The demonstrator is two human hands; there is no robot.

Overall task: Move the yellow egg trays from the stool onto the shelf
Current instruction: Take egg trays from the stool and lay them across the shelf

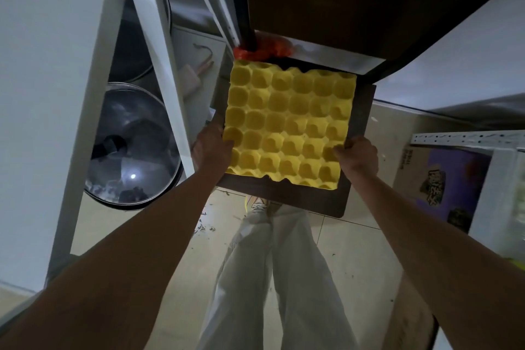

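yellow egg tray (287, 125) on dark stool (359, 133), tiled floor (355, 239)

Egg tray (287, 125): matt yellow moulded paper pulp, slightly rough. Stool (360, 111): dark wood top, smooth and dull. Pot lid (133, 145): glossy clear glass with a shiny metal rim. Shelf post (159, 45): smooth white-painted metal. Floor (349, 250): smooth pale tile. Trousers (284, 264): matt light cloth.
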